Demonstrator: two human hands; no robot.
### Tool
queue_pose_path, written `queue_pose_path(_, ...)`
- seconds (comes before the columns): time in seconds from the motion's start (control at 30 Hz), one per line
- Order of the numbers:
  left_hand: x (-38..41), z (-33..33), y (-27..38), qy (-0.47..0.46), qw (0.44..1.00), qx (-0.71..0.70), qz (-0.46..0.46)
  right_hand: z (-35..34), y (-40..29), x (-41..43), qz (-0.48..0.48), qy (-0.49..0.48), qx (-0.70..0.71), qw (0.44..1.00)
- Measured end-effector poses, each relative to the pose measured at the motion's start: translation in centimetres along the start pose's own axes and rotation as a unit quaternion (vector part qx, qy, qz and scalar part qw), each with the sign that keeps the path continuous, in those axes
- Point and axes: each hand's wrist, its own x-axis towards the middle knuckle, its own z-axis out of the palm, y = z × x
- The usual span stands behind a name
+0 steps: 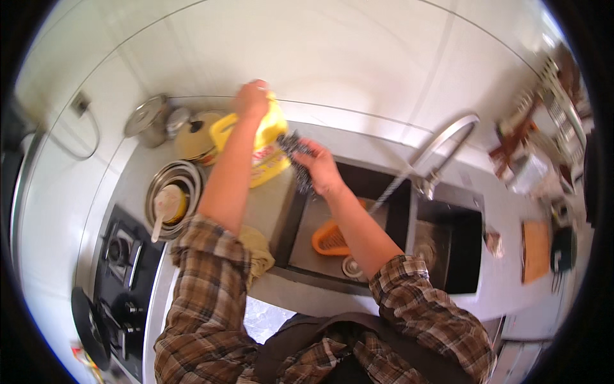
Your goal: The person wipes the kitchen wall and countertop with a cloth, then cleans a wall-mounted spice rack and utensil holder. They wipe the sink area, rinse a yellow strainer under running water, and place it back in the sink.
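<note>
My left hand (253,101) is closed on the top of a yellow plastic jug (269,165) with a handle and printed writing, beside the sink's left edge. Against the jug's right side, my right hand (319,165) grips a grey metal scouring pad (302,175) above the dark double sink (283,240). In the larger basin lies an orange plastic basket (328,238), partly hidden by my right forearm, near a round drain fitting (352,267). Water streams from the curved faucet (448,139) into that basin. A pale yellow cloth (256,252) rests on the counter left of the sink.
Nested metal bowls (156,185) holding a scoop (168,204), a lidded pot (151,125) and a yellowish lidded pot (194,141) stand at the left. A gas hob (127,283) lies nearer at left, with a black wok or lid (88,326). A wooden board (535,252) and a dish rack (566,110) are at the right.
</note>
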Motion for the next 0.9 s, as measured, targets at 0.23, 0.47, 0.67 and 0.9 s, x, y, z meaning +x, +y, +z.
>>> queue_pose_path(0.23, -22.8, 2.3, 8.8, -0.019, 0.864, -0.311, 0.394, -12.6, 6.8, -16.4, 0.253, 0.093, 0.185, 0.945)
queue_pose_path(0.47, -30.8, 19.4, 17.3, -0.212, 0.861, -0.193, 0.420, -17.8, 9.1, -20.5, 0.131, 0.207, 0.156, 0.957)
queue_pose_path(0.67, -28.7, 21.7, 19.6, -0.206, 0.892, -0.131, 0.381, -18.1, 5.5, -22.1, 0.134, 0.215, 0.197, 0.947)
queue_pose_path(0.9, -31.4, 14.6, 11.1, -0.248, 0.876, -0.200, 0.361, -20.1, 7.0, -21.8, 0.144, 0.197, 0.183, 0.952)
